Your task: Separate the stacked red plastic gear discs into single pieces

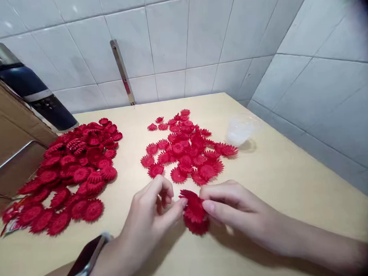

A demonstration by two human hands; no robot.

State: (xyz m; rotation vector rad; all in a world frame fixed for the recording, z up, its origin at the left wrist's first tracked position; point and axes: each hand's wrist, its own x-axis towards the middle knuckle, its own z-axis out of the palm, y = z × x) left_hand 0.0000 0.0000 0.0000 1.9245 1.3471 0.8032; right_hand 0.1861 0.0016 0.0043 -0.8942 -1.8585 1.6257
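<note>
Near the front middle of the table, a red felt flower piece (193, 206) with jagged petals is pinched between the thumb and forefinger of my right hand (238, 207). A second red layer shows just beneath it; whether the two are joined I cannot tell. My left hand (155, 216) is at the flower's left side, its thumb tip touching the petal edge. The left fingers are curled loosely, apart from the thumb. Beyond my hands lies a loose spread of similar red flower pieces (184, 150). A larger heap of red flowers (78, 167) is piled to the left.
A translucent white plastic container (240, 131) stands at the right rear. On the left are a cardboard box (12, 113) and a dark bottle (38, 87). White tiled walls (167, 37) border the table (283, 182), with a metal strip (121, 69) fixed to the back one.
</note>
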